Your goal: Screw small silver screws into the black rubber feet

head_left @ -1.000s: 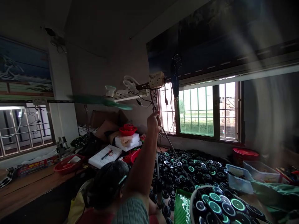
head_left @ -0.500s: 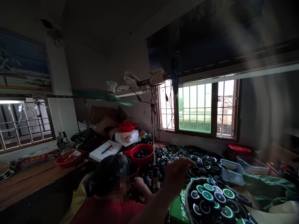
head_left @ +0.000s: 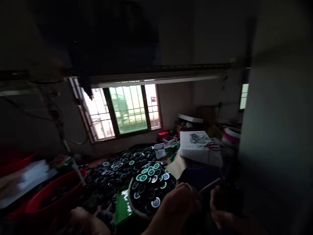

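My left hand [head_left: 182, 197] is closed at the lower centre, just right of a round container [head_left: 130, 199] heaped with black discs [head_left: 151, 181] that have pale green and white rings. Whatever its fingers hold is too dark to name. Further right, my right hand [head_left: 218, 209] is in shadow, its fingers curled at a dark thing that I cannot make out. The two hands are apart. A thin pale edge [head_left: 210, 185] shows between and above them.
Another person's hand [head_left: 81, 217] is at the lower left, near a red tub [head_left: 44, 194]. A green basket [head_left: 122, 209] stands left of the container. Many more discs [head_left: 124, 163] cover the surface behind. A white foam block [head_left: 195, 147] bearing scissors lies at the right.
The view has swung right, so the window and discs lie further left. My left hand is now lower, right of the disc container, and my right hand has come into view.
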`<action>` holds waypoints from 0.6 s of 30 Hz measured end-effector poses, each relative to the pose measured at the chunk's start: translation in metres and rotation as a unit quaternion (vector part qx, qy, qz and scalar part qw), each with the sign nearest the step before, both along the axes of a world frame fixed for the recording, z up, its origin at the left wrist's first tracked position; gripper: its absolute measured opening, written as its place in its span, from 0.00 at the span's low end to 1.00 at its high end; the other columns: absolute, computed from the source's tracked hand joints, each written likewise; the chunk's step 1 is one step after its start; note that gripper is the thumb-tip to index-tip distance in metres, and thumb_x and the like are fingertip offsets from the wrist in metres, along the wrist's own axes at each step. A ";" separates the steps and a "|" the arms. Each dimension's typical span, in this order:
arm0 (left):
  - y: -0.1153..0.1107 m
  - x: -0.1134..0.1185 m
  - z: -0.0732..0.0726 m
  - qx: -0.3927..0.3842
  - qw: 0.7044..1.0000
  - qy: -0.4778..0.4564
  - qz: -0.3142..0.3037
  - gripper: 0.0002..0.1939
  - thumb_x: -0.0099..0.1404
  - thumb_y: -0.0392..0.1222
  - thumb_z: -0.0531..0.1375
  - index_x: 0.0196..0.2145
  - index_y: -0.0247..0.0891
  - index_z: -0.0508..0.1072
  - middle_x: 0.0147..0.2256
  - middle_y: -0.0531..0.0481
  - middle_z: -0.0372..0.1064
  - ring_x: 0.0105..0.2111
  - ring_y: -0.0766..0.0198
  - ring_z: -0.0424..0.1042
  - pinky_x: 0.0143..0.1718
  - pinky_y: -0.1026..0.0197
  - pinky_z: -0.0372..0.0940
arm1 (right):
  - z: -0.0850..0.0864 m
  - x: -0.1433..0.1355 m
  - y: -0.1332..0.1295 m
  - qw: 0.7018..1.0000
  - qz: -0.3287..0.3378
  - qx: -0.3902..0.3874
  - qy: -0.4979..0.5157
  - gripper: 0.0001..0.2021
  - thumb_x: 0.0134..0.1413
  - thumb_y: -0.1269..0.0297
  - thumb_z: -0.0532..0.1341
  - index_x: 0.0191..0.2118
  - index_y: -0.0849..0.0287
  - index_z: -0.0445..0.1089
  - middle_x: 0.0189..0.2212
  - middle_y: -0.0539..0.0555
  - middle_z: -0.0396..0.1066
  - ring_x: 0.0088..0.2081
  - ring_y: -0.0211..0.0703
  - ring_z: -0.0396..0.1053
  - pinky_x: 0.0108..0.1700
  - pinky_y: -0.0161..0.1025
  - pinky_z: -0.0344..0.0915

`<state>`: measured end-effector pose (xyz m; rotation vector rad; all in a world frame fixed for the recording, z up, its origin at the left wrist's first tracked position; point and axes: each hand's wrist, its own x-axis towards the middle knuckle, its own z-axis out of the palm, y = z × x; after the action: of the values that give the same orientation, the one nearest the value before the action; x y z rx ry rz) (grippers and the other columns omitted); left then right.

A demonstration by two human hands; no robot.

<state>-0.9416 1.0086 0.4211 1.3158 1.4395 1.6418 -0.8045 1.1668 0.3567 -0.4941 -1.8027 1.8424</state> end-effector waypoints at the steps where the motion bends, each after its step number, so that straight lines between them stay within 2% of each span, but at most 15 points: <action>1: 0.014 0.006 -0.010 0.012 0.999 0.003 -0.031 0.16 0.62 0.58 0.62 0.29 0.44 0.78 0.42 0.42 0.73 0.40 0.57 0.74 0.41 0.57 0.68 | 0.007 0.006 0.003 0.999 -0.017 -0.006 0.029 0.18 0.42 0.51 0.68 0.35 0.61 0.73 0.30 0.58 0.74 0.33 0.48 0.74 0.36 0.38 0.71; 3: 0.041 0.019 -0.032 0.014 0.996 -0.001 -0.087 0.14 0.53 0.58 0.68 0.30 0.47 0.79 0.50 0.42 0.70 0.49 0.48 0.72 0.45 0.52 0.68 | 0.019 0.017 0.002 0.995 -0.061 -0.008 0.079 0.20 0.44 0.51 0.69 0.39 0.60 0.73 0.44 0.61 0.73 0.43 0.51 0.73 0.44 0.40 0.70; 5: 0.065 0.032 -0.054 -0.005 0.992 -0.021 -0.125 0.22 0.45 0.58 0.72 0.37 0.46 0.80 0.48 0.41 0.71 0.48 0.44 0.72 0.43 0.50 0.68 | 0.026 0.024 -0.008 0.992 -0.089 0.001 0.094 0.20 0.45 0.52 0.69 0.43 0.57 0.73 0.54 0.60 0.68 0.44 0.49 0.72 0.45 0.40 0.70; 8: 0.087 0.047 -0.080 -0.033 0.991 -0.077 -0.105 0.33 0.39 0.51 0.75 0.44 0.44 0.78 0.41 0.44 0.72 0.43 0.46 0.71 0.45 0.50 0.67 | 0.028 0.027 -0.022 0.994 -0.069 0.021 0.085 0.20 0.47 0.52 0.69 0.45 0.54 0.74 0.54 0.58 0.68 0.37 0.43 0.70 0.40 0.39 0.69; 10: 0.090 0.052 -0.091 -0.031 0.987 -0.132 -0.091 0.33 0.42 0.50 0.74 0.47 0.44 0.77 0.40 0.45 0.72 0.42 0.48 0.71 0.44 0.52 0.67 | 0.025 0.024 -0.022 0.994 -0.072 0.029 0.081 0.19 0.48 0.51 0.70 0.44 0.54 0.75 0.54 0.57 0.68 0.36 0.43 0.70 0.41 0.41 0.69; 12: 0.088 0.053 -0.095 -0.012 0.980 -0.168 -0.105 0.31 0.50 0.52 0.71 0.52 0.46 0.74 0.42 0.44 0.73 0.41 0.49 0.72 0.41 0.52 0.68 | 0.020 0.017 -0.012 0.992 -0.095 0.035 0.076 0.18 0.47 0.50 0.70 0.41 0.55 0.76 0.56 0.58 0.67 0.41 0.46 0.72 0.44 0.43 0.69; 14: 0.085 0.049 -0.095 0.011 0.979 -0.168 -0.116 0.24 0.57 0.54 0.67 0.50 0.45 0.76 0.45 0.43 0.72 0.44 0.49 0.71 0.45 0.51 0.67 | 0.014 0.009 0.003 0.994 -0.096 0.029 0.046 0.20 0.44 0.47 0.71 0.39 0.56 0.77 0.53 0.59 0.70 0.44 0.51 0.72 0.45 0.44 0.70; 16: 0.084 0.042 -0.095 0.052 0.986 -0.127 -0.092 0.16 0.62 0.55 0.64 0.42 0.42 0.79 0.48 0.42 0.71 0.50 0.48 0.68 0.55 0.49 0.61 | 0.008 -0.002 0.018 0.998 -0.069 0.000 -0.012 0.26 0.43 0.41 0.70 0.41 0.58 0.76 0.41 0.59 0.75 0.41 0.53 0.74 0.40 0.45 0.71; 18: 0.086 0.032 -0.097 0.094 0.988 -0.098 -0.068 0.15 0.65 0.54 0.62 0.42 0.40 0.77 0.51 0.41 0.69 0.55 0.48 0.64 0.61 0.49 0.54 | 0.005 -0.014 0.032 0.997 -0.039 -0.015 -0.072 0.31 0.44 0.36 0.67 0.44 0.60 0.76 0.32 0.58 0.76 0.38 0.55 0.74 0.39 0.46 0.71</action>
<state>-0.9097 1.0941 0.3245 1.2819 1.0794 1.7942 -0.8183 1.1983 0.3615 -0.7143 -1.8238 1.8243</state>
